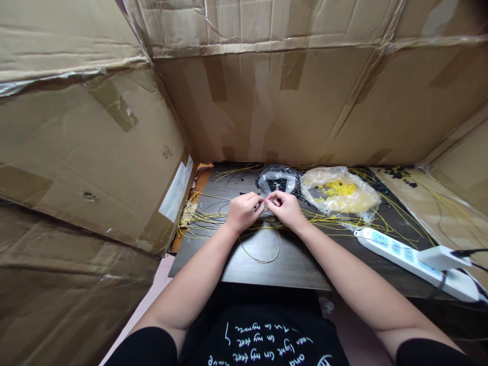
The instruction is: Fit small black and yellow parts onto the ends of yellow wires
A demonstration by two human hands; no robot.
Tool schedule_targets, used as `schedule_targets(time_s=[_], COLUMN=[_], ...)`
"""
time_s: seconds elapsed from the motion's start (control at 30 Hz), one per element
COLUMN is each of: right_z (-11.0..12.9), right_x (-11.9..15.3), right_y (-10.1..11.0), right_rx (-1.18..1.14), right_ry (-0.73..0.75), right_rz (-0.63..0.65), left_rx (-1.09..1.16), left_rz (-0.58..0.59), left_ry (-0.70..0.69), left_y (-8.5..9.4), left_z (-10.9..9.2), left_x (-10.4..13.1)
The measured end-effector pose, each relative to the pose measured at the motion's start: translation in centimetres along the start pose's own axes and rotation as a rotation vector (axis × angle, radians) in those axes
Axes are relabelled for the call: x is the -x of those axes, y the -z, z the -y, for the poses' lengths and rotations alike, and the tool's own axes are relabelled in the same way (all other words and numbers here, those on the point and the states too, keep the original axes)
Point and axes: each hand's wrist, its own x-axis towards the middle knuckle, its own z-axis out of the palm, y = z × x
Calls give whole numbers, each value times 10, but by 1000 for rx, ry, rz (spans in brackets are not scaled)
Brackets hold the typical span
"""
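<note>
Both hands meet over the middle of the dark tabletop [244, 264], fingertips drawn together on one thin yellow wire [263, 256] whose slack hangs in a loop toward the person's lap. The left hand [243, 211] has its grip pressed together on the wire's end, and the right hand [285, 209] pinches at the same spot; what sits between the fingertips is too small to tell, though it may be one of the small black parts. The work looks to be somewhere in its middle, judged from how things lie: a spread of yellow wires [343, 221] lies across the tabletop behind and beside the hands, a clear bag of black pieces [277, 182] sits just beyond the knuckles with a few pieces loose beside it, and a bag of yellow pieces [337, 190] lies to its right, both with stock in them. No separate finished pile can be made out, so how many wires are done cannot be told. A white power strip [404, 254] lies at the right edge, and cardboard walls [95, 142] enclose the bench.
</note>
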Motion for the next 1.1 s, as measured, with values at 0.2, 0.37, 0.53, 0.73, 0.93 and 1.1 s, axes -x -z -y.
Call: schedule_targets(time_s=[0.2,0.37,0.53,0.73,0.93,1.1], right_z=[-3,-3,-6,-6,-2,0], right_x=[0,2,1,1,3,4], right_y=[3,2,1,3,2,3], right_rx=[137,282,403,468,407,403], right_ry=[165,302,437,507,590,614], right_rz=[7,-27,-68,-141,-245,-243], left_rx=[29,152,269,312,387,460], left_rz=[7,-40,-107,-92,-98,-79], left_ry=[30,115,211,123,88,108], left_y=[-1,-2,-3,2,5,7], left_z=[-2,-5,-9,-13,-16,-16], left_x=[-1,-4,-8,-6,-2,-1])
